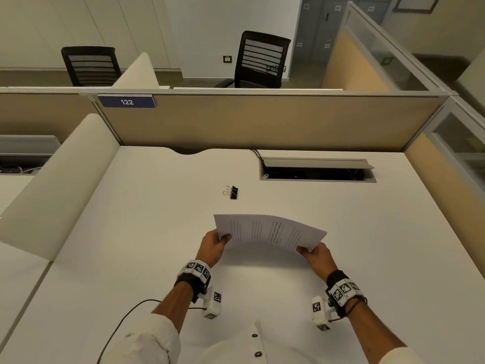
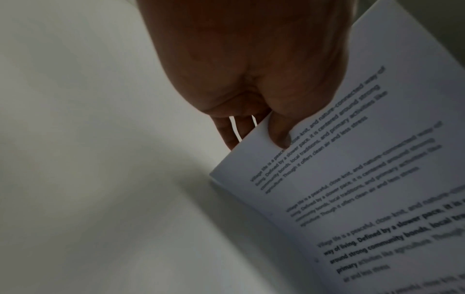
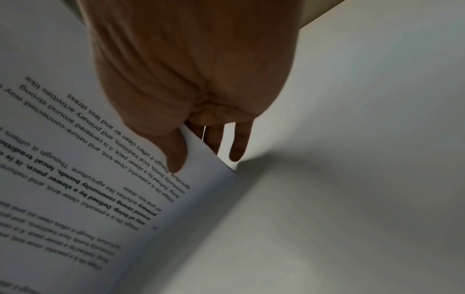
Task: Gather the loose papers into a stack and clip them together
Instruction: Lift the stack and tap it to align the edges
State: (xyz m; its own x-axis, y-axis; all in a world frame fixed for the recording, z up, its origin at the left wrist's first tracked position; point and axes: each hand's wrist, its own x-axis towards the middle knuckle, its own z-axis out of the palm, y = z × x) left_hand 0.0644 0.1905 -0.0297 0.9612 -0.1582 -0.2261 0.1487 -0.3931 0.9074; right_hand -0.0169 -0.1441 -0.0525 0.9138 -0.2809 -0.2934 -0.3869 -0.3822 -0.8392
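A stack of printed white papers [image 1: 270, 232] is held above the white desk [image 1: 147, 219], bowed upward in the middle. My left hand [image 1: 214, 245] pinches its left short edge, thumb on top and fingers underneath. My right hand [image 1: 316, 254] pinches the right short edge the same way. In the left wrist view the left hand's thumb [image 2: 279, 135] presses on the papers [image 2: 365, 189]. The right wrist view shows the right hand's thumb [image 3: 176, 157] on the papers [image 3: 88, 179]. A black binder clip [image 1: 233, 192] lies on the desk beyond the papers, untouched.
An open cable tray [image 1: 316, 170] is set into the desk at the back right. Beige partition panels [image 1: 262, 122] wall the desk at the back and right. A padded divider [image 1: 60, 179] runs along the left. A thin cable [image 1: 123, 319] trails from my left wrist.
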